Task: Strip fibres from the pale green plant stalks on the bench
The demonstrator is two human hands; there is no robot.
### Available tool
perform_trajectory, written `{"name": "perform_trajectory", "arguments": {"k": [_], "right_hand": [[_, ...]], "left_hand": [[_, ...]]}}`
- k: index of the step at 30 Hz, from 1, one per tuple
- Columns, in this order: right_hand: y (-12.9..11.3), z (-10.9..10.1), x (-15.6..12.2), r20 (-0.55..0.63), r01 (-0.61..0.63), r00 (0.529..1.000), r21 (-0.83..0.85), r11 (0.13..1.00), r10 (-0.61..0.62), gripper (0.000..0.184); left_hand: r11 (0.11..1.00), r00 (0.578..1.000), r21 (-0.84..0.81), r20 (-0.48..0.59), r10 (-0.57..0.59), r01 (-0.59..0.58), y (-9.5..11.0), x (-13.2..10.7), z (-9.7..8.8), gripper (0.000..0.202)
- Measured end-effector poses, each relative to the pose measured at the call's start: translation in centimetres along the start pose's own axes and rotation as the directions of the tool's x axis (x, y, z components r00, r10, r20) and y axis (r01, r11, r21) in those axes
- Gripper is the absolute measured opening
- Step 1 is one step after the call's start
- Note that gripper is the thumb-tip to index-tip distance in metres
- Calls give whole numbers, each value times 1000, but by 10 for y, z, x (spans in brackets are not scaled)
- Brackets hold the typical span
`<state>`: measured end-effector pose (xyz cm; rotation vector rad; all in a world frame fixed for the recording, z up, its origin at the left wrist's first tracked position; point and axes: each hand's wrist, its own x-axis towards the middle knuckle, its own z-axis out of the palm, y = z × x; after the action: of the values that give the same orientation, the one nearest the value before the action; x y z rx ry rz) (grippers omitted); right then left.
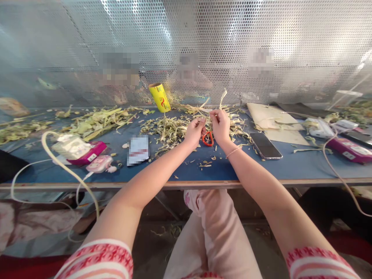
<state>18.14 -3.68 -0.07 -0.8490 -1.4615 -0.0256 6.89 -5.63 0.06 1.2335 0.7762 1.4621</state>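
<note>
pale strip (223, 99) pinched in the right hand (220, 124); left hand (195, 131) curled closed, contents unclear.

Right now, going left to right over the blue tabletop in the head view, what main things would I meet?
Magenta-sided pack → pixelated flat item → yellow tube → left hand → orange-red loop → right hand → dark-screened phone → second magenta-sided pack.

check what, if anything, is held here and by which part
The right hand seems to hold a pale strip low down, its upper end sticking up; whether the left hand holds anything cannot be told.
</note>
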Motion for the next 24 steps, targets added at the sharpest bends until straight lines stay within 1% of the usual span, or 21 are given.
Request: {"name": "perform_trajectory", "arguments": {"k": [2, 5, 8, 13, 19, 22, 24], "right_hand": [[1, 1, 0, 9, -14, 1000, 23, 1000, 14, 11], [3, 2, -1, 19, -92, 996, 81, 992, 90, 9], [5, 3, -1, 29, -161, 987, 121, 979, 159, 8], [7, 3, 0, 37, -195, 981, 141, 971, 192, 7], [5, 1, 0, 38, -172, 985, 112, 979, 169, 8], [4, -2, 0, 42, -115, 993, 64, 991, 113, 10], [4, -4, 1, 68, -55, 996, 27, 998, 53, 10]], "left_hand": [[999, 999, 7, 7, 34, -34, 0, 0, 0, 21], [999, 998, -36, 48, 33, -31, 0, 1, 0, 19], [996, 997, -84, 76, 8, -1, 2, 0, 0, 17], [984, 991, -151, 115, -74, 91, 6, -1, -1, 13], [945, 967, -230, 160, -197, 230, 8, -1, -1, 18], [924, 954, -258, 180, -241, 282, 7, -1, -2, 21], [915, 948, -270, 192, -253, 299, 7, -1, -3, 22]]}}
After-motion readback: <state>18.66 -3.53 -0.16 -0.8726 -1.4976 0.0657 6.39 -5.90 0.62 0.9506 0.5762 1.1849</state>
